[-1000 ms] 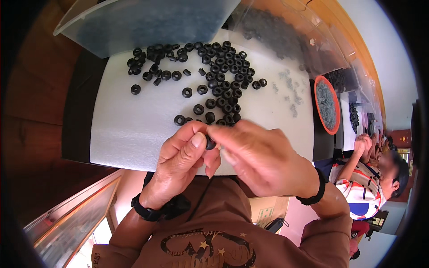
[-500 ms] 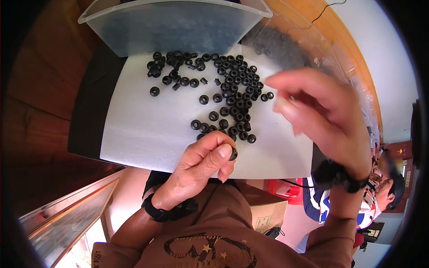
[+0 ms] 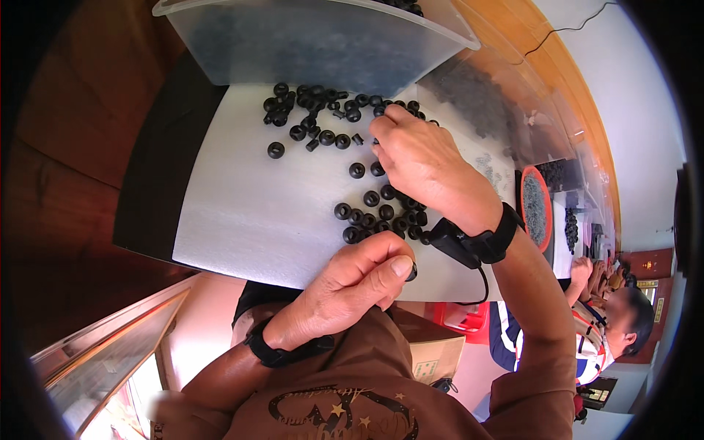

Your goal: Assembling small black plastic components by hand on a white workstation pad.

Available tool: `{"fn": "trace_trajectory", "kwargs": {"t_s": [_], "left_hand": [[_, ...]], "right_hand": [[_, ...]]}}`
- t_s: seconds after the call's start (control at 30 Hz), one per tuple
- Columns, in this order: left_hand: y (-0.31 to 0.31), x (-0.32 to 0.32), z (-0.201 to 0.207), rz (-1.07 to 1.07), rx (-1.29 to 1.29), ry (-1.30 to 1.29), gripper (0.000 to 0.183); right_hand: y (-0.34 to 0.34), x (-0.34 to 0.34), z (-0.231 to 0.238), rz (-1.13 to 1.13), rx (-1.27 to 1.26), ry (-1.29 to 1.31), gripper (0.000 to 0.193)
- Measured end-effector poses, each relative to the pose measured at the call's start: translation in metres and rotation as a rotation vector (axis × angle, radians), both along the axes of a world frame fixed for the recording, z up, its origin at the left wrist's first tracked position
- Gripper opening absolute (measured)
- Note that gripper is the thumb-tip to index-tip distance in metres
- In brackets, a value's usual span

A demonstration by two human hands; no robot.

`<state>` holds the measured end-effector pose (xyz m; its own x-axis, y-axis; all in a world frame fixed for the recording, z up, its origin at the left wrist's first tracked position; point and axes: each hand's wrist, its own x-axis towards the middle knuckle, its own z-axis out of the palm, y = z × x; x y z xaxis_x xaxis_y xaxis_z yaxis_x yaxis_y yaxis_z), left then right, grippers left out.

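My left hand (image 3: 359, 282) is closed near the front edge of the white sheet (image 3: 249, 213), its thumb and fingers pinching a round black bead (image 3: 411, 272). Farther off, my right hand (image 3: 422, 158) reaches down into the pile of black beads (image 3: 389, 213), which are ball-shaped with a hole through them. Its fingers are bent and drawn together; what lies between the tips is mostly hidden. Just left of those fingertips is a small spool-shaped black piece (image 3: 357, 138). My right hand covers part of the pile.
A translucent bin (image 3: 308, 51) with dark contents stands at the far edge. Another clear bin (image 3: 477, 95) is right of it. An orange-rimmed basin (image 3: 537, 209) of grey pieces lies farther right, near a co-worker (image 3: 605, 323). Below the table are a red container (image 3: 462, 319) and cardboard box (image 3: 436, 356).
My right hand has swung left from the sheet's right side into the bead pile, its fingers drawing together. My left hand still grips its bead. The whole view has shifted slightly.
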<state>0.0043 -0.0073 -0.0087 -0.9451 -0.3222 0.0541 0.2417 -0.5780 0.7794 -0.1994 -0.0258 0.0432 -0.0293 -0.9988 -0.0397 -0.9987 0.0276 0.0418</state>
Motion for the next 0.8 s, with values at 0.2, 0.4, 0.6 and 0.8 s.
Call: {"fn": "trace_trajectory", "kwargs": {"t_s": [0.2,0.4,0.6,0.8], "left_hand": [[-0.001,-0.001,-0.002,0.010,0.001,0.021,0.024],[-0.005,0.002,-0.001,-0.017,-0.010,0.010,0.028],[0.000,0.002,-0.002,0.045,0.040,0.014,0.026],[0.003,0.000,-0.004,0.073,0.106,0.050,0.028]], "right_hand": [[-0.002,0.000,0.000,0.010,-0.038,-0.057,0.012],[0.006,0.004,0.024,-0.010,-0.223,-0.393,0.013],[0.056,0.023,0.048,0.136,-0.265,-0.706,0.011],[0.103,0.032,0.054,0.101,-0.237,-0.802,0.018]]}}
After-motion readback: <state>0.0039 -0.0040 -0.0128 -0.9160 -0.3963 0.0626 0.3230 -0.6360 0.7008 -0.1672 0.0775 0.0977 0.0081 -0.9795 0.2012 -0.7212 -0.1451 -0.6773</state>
